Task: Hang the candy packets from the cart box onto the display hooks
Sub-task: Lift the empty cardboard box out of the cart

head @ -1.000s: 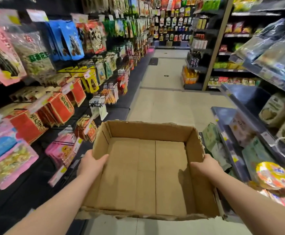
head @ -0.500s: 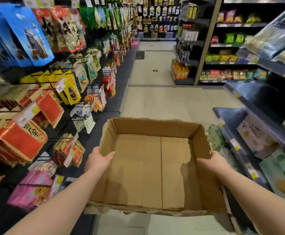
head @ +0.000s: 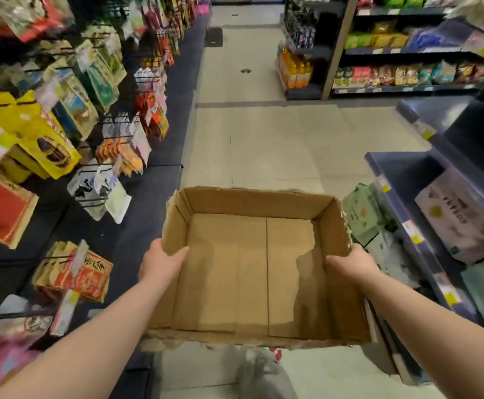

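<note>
**Shop aisle: bare box in both hands, hooks off to the left**

Pale floor tiles (head: 263, 139) run down the aisle between two rows of goods. The person holds a cardboard box (head: 235, 269) out in front, above the floor. The left hand (head: 160, 263) grips the left wall of the box, and the right hand (head: 353, 263) grips the right wall. In each grip the thumb lies inside the box and pinches the card. The other fingers are hidden behind the wall.

No candy packets show in the box; its bottom is bare. Packets do hang on the display hooks (head: 114, 122), such as the yellow packets (head: 42, 139). Those hooks lie to the left of the box and stick out toward the aisle, so the left hand is the nearer one. On the right stand shelves (head: 402, 180) of boxed goods, close by the right hand.

It looks as if the hanging may be done, or more packets must be found first. Both hands are busy, so one would have to let go before it could reach a hook.
</note>
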